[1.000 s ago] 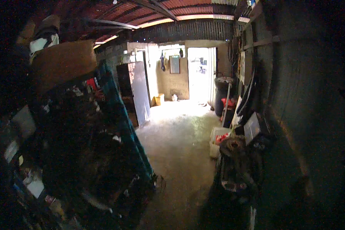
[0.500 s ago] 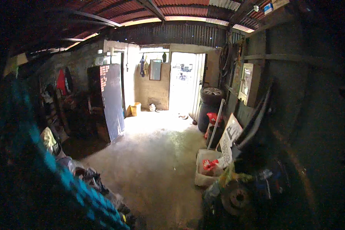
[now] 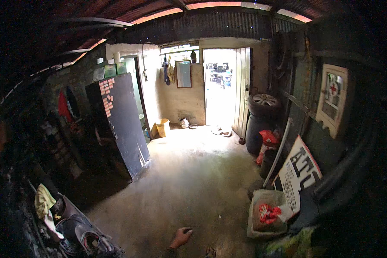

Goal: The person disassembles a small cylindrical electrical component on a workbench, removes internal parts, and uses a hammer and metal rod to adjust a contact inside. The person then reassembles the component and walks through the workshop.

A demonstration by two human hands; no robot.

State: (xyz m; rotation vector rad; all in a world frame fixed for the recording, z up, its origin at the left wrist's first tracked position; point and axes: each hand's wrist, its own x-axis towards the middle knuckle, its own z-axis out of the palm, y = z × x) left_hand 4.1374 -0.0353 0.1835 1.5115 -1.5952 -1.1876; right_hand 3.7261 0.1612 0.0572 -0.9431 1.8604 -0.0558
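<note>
The view has swung left since a second ago, and a hand (image 3: 181,237) now shows at the near edge, fingers loosely curled, holding nothing, above bare floor (image 3: 189,180). Right, a bin (image 3: 266,213); far, an open doorway (image 3: 219,88).

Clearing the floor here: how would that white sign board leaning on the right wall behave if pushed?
The sign board looks thin and flat, so probably light. It stands tilted against the wall, so a push would likely slide or topple it.
</note>
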